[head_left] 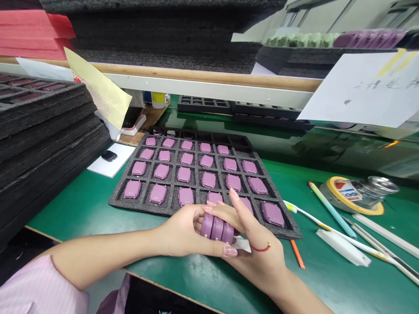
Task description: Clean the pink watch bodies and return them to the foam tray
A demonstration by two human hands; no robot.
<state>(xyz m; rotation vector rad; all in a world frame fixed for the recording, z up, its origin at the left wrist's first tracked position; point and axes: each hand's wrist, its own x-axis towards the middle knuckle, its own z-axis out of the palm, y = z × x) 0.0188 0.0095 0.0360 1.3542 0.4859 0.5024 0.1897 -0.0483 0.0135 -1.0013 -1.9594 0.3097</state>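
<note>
My left hand (183, 233) is closed around a row of three purple watch cases (217, 228), standing on edge side by side, with its thumb along their near side. My right hand (262, 244), with a red string at its wrist, cups the same cases from the right and its fingers wrap over their far side. A small white piece, perhaps tissue or cloth (242, 244), shows by the right palm. Just beyond my hands lies a black foam tray (170, 175) whose pockets hold several purple watch cases (184, 174). My fingers partly hide its near row.
Stacked black foam trays (42, 126) rise at the left. A shelf edge (196, 83) crosses above the green table (75, 213). At right lie a tape roll (330, 192) around a glass bottle (381, 186), a toothbrush (327, 226), a white block (343, 247) and an orange stick (297, 254).
</note>
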